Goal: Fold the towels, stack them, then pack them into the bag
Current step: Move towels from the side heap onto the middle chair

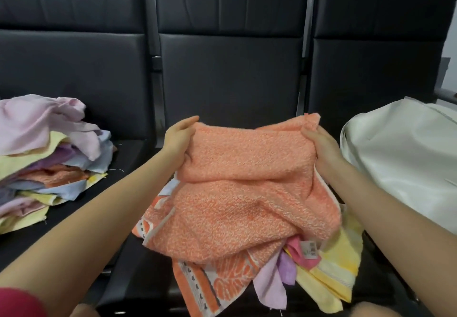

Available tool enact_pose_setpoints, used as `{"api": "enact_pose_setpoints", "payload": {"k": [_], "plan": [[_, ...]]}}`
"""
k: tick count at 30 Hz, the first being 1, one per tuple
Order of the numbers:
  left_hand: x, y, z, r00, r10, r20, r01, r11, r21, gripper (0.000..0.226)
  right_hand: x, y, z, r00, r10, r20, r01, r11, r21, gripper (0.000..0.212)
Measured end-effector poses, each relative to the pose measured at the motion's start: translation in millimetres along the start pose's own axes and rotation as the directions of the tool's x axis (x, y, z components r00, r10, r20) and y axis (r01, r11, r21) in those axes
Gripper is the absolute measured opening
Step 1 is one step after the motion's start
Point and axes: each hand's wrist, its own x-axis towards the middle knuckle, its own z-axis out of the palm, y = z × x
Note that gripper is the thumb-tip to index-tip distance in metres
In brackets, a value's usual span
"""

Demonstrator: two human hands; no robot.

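An orange terry towel (244, 185) hangs rumpled over the middle seat. My left hand (179, 141) grips its upper left edge and my right hand (321, 147) grips its upper right corner, both lifted above the seat. Under the orange towel lie more towels: a yellow striped one (338, 264), a lilac one (270, 284), a pink one with a label (304, 250) and an orange-patterned one (217, 282). A loose pile of pastel towels (49, 153) sits on the left seat. A white bag (405, 153) lies on the right seat, just beside my right hand.
A row of three black padded seats (230, 79) with upright backrests holds everything. Metal frame gaps (155, 69) separate the seats. Bare seat cushion shows between the left pile and the middle towels.
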Motion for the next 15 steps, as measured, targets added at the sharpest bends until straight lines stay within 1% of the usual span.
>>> {"api": "enact_pose_setpoints", "payload": {"k": [2, 3, 4, 5, 6, 7, 8, 9, 11, 13, 15], "plan": [[14, -5, 10, 1.0, 0.019, -0.022, -0.018, 0.999, 0.038, 0.039, 17, 3, -1, 1.0, -0.011, -0.014, 0.011, 1.0, 0.012, 0.036], [20, -10, 16, 1.0, 0.008, -0.028, -0.005, 0.997, 0.082, 0.036, 24, 7, 0, 0.999, -0.011, -0.049, 0.01, 1.0, -0.029, 0.035], [21, -15, 20, 1.0, -0.013, -0.019, 0.016, 0.985, 0.173, 0.033, 30, 14, -1, 0.995, -0.014, -0.097, 0.002, 0.993, -0.119, 0.033], [22, -22, 24, 0.999, -0.039, 0.013, 0.032, 0.946, 0.322, 0.031, 35, 24, -3, 0.99, -0.012, -0.142, -0.023, 0.969, -0.245, 0.033], [22, -29, 25, 0.994, -0.085, 0.063, 0.047, 0.889, 0.455, 0.035, 39, 34, -8, 0.986, 0.005, -0.169, -0.068, 0.927, -0.369, 0.036], [23, -37, 25, 0.987, -0.122, 0.104, 0.042, 0.822, 0.568, 0.039, 41, 43, -13, 0.981, 0.045, -0.186, -0.127, 0.878, -0.461, 0.038], [24, -43, 23, 0.982, -0.139, 0.127, 0.029, 0.779, 0.626, 0.042, 41, 50, -17, 0.976, 0.09, -0.197, -0.181, 0.839, -0.513, 0.039], [27, -47, 19, 0.978, -0.164, 0.13, 0.049, 0.782, 0.621, 0.047, 40, 54, -20, 0.972, 0.124, -0.198, -0.214, 0.814, -0.54, 0.039], [24, -45, 9, 0.973, -0.203, 0.11, 0.11, 0.827, 0.551, 0.058, 34, 52, -23, 0.971, 0.124, -0.202, -0.22, 0.791, -0.571, 0.046], [15, -38, -1, 0.976, -0.198, 0.088, 0.139, 0.883, 0.448, 0.061, 26, 43, -25, 0.969, 0.067, -0.236, -0.199, 0.774, -0.601, 0.062], [1, -30, -11, 0.988, -0.142, 0.063, 0.11, 0.925, 0.363, 0.059, 13, 33, -26, 0.965, -0.028, -0.26, -0.15, 0.756, -0.638, 0.071]]}}
